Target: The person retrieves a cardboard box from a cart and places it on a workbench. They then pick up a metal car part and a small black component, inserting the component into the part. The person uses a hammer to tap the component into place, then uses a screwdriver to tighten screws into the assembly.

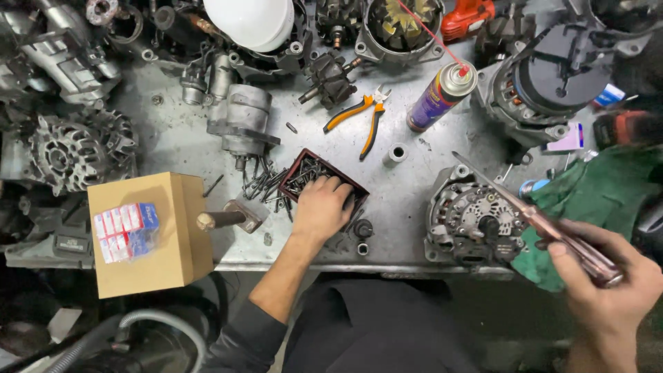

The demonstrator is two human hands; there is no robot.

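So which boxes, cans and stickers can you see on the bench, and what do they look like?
Cardboard box: plain brown, at the bench's left front edge.
Small packets: red, white and blue, wrapped in clear plastic, lying on that box.
Spray can: purple label, silver top, red straw, lying behind the pliers.
Small card: pinkish, far right beside the big alternator.
Red tray: holds screws; left hand reaches in.

I see a tan cardboard box (148, 231) at the bench's left edge, a red-and-blue pack of small cartons (128, 230) lying on it; right of it, a purple-labelled spray can (440, 97).
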